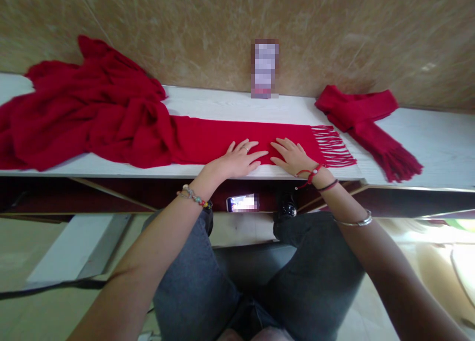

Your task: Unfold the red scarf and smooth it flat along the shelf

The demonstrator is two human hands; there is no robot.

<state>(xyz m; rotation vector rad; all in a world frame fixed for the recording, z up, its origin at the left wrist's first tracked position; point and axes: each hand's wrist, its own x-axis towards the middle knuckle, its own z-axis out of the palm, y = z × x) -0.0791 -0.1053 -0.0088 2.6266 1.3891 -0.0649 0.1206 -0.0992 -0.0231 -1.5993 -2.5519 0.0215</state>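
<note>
Left hand: your left hand [240, 160] lies palm down with fingers spread on the cloth, gripping nothing that shows; it wears a thin ring [245, 148], with a multicoloured beaded bracelet [193, 196] at the wrist.
Right hand: your right hand [292, 156] also rests palm down, fingers extended and slightly parted, just right of the left and apart from it; you have a red cord bracelet [314, 171] and, higher up, a silver metal bangle [360, 219].
Red fabric scarf: the scarf [211, 133] lies as a flat strip beneath both your hands, along the white wood-grain tabletop [211, 102].
Fringe: its twisted red tassels [332, 145] spread at the right end, beyond your right hand.
Left side: the strip runs into a bunched red cloth heap [107, 113].
Right side: a folded red fringed scarf [359, 114] lies beyond the tassels.
Below: a bright-screened phone [242, 203] sits under the tabletop's near edge.
Far side: a brown marbled wall [178, 34].
</note>
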